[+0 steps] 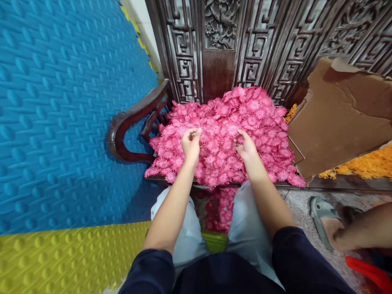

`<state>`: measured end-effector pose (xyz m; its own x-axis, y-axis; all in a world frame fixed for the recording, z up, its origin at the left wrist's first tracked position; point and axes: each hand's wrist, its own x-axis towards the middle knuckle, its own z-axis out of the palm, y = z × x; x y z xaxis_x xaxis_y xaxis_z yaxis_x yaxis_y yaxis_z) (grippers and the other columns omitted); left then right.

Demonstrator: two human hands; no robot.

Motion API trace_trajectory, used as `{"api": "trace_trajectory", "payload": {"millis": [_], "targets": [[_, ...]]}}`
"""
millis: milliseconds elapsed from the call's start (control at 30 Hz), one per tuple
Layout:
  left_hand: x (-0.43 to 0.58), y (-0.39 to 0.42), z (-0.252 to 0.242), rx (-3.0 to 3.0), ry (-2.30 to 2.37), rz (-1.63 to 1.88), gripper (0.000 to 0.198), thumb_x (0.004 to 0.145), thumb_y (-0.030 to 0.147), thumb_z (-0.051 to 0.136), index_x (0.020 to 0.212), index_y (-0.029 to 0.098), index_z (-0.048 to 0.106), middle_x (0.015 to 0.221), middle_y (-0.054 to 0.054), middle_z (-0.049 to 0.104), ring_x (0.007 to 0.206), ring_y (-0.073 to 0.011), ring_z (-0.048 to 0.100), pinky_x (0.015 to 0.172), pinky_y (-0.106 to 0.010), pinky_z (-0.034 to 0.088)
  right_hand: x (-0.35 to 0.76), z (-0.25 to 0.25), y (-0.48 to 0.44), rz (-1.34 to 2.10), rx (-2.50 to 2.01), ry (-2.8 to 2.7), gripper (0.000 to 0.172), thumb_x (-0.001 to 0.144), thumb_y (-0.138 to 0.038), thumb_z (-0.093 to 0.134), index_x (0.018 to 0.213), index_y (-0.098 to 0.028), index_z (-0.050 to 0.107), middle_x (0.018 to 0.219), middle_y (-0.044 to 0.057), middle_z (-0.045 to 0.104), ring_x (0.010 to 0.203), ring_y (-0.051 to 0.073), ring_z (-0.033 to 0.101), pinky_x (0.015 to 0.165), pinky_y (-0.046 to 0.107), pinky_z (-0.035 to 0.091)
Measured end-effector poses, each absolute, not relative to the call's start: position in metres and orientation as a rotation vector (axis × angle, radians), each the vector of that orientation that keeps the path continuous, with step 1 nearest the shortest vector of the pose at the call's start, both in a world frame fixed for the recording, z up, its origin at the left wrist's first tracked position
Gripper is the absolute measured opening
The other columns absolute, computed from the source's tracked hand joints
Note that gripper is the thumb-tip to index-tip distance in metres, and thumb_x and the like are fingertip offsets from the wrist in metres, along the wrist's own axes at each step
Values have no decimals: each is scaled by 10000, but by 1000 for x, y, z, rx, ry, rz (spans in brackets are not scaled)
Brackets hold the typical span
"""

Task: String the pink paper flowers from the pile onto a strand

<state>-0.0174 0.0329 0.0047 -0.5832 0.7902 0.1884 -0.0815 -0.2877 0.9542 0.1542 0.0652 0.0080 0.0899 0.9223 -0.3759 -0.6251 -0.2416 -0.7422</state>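
A large heap of pink artificial flowers with thin spiky petals spreads in front of me on a dark wooden seat. My left hand hovers over the heap's middle left, its thumb and fingertips pinched together. Whatever sits in that pinch is too small to make out. Across from it, my right hand is over the middle right of the flowers, palm turned inward. Its fingers are loosely curved and apart, and I see nothing held in them.
A carved dark wooden backrest rises behind the heap, with a curved armrest at left. Brown cardboard lies over orange flowers at right. Blue matting covers the left side. Another person's sandalled foot is at lower right.
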Motion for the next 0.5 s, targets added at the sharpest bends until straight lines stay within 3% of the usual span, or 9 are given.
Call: {"api": "trace_trajectory", "payload": {"millis": [100, 233, 500], "targets": [[-25, 36, -1, 1230, 1874, 1986, 89, 816, 268, 613, 859, 194, 641, 797, -27, 634, 809, -177, 558, 844, -314, 395, 150, 3, 65, 1447, -1067, -451, 108, 651, -226, 672, 681, -186, 577, 520, -90, 573, 459, 56, 474, 460, 204, 303], [-10, 29, -2, 1477, 2157, 1788, 308, 818, 244, 608, 1118, 178, 636, 1141, -135, 635, 1133, -303, 513, 986, -420, 313, 136, -3, 59, 1467, -1065, -545, 235, 514, -263, 758, 673, -180, 607, 578, -85, 601, 501, 58, 500, 511, 215, 346], [23, 21, -5, 1877, 1738, 1543, 127, 857, 303, 600, 857, 238, 710, 903, -51, 691, 908, -235, 599, 819, -349, 370, 126, -6, 53, 1503, -957, -737, 263, 500, -298, 780, 683, -180, 634, 694, -47, 634, 617, 62, 527, 559, 203, 401]]}}
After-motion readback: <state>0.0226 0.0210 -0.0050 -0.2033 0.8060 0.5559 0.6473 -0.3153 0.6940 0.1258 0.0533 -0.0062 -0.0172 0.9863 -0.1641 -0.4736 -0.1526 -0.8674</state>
